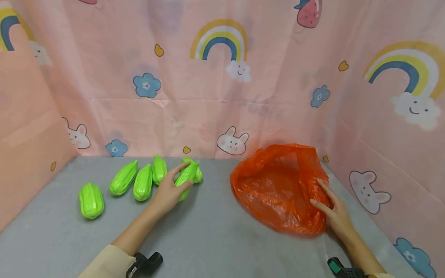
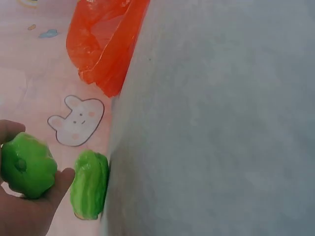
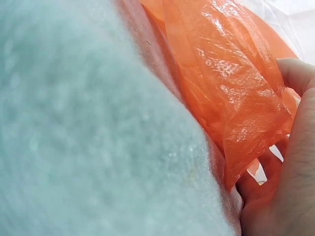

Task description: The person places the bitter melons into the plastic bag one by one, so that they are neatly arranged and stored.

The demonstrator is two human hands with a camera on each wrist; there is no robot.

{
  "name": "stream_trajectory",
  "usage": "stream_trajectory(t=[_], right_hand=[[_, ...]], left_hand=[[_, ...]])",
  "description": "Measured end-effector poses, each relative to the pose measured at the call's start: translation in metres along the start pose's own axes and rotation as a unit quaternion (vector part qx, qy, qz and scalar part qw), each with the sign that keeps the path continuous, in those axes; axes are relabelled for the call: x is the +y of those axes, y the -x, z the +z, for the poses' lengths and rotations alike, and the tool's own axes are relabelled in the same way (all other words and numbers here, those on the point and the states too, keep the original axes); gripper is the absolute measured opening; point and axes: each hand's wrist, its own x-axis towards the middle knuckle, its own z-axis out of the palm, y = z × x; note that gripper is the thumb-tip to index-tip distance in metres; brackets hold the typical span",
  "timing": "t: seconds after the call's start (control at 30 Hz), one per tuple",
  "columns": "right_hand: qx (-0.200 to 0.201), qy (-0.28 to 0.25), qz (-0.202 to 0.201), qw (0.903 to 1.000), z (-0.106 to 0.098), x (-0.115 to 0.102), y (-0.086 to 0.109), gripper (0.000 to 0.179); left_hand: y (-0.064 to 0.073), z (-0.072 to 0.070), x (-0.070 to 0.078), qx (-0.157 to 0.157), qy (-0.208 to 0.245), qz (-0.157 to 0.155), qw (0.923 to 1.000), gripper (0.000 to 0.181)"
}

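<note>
My left hand [image 1: 172, 188] grips a shiny green ribbed gourd [image 1: 185, 178] between thumb and fingers. In the left wrist view, the gourd's lobed end shows a round stem mark. Just behind it on the table is another green gourd [image 1: 199, 175], partly hidden in the head view. An orange-red plastic bag [image 1: 274, 216] stands at the right with its wide mouth facing the front. At the bag's right side, my right hand [image 1: 335, 214] holds the thin plastic between thumb and fingers. Part of that grip is hidden by the crumpled film.
Several more green gourds lie left of my left hand: a lone gourd [image 1: 91, 201] nearest the front, and a slanted gourd [image 1: 123, 178] among the others. A pink printed curtain [image 1: 194, 116] walls in the back and sides of the grey table [image 1: 222, 247].
</note>
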Motion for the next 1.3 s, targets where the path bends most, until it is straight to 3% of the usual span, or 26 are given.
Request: stream_trajectory(t=[0.23,0.53,1.07,1.3], right_hand=[[0.005,0.0,-0.017,0.9998,0.0,-0.001,0.001,0.066],[0.008,-0.016,-0.018,0.9997,0.0,-0.001,0.003,0.064],[0.004,-0.024,-0.001,0.9997,0.0,0.002,0.003,0.064],[0.008,-0.028,-0.012,0.9995,-0.002,0.0,0.002,0.064]], left_hand=[[-0.009,0.014,0.016,0.011,0.025,0.034,0.999,0.056],[-0.02,0.043,0.033,-0.019,0.079,0.011,0.9966,0.05],[-0.033,0.097,0.061,-0.053,0.123,0.052,0.9897,0.045],[-0.039,0.121,0.07,-0.072,0.132,0.04,0.9878,0.045]])
